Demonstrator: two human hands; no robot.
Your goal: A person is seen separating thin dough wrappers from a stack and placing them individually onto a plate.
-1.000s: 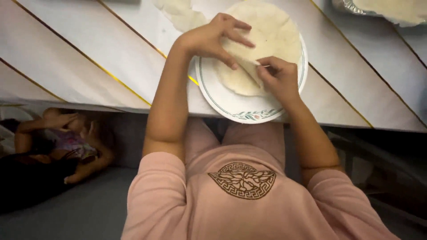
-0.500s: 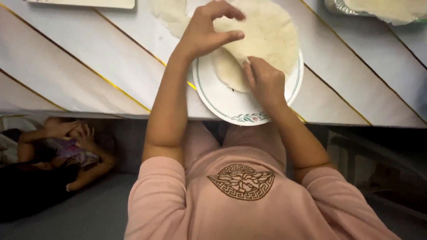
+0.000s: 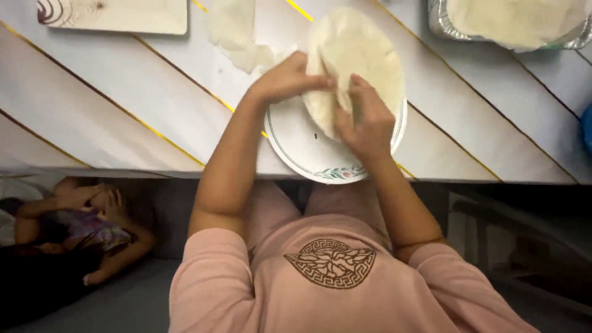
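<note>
Both hands are now lifting the near edge of the flatbread [image 3: 364,49] off the plate [image 3: 296,142]. Left hand [image 3: 287,80] and right hand [image 3: 367,120] are pinching it together over the plate's middle; peeling slowly should be avoiding tears.

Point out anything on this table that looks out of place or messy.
A torn flatbread piece lies straight on the bare table, beside the plate rather than on it. The flatbread pinched by both hands also overhangs the plate's far rim.
</note>
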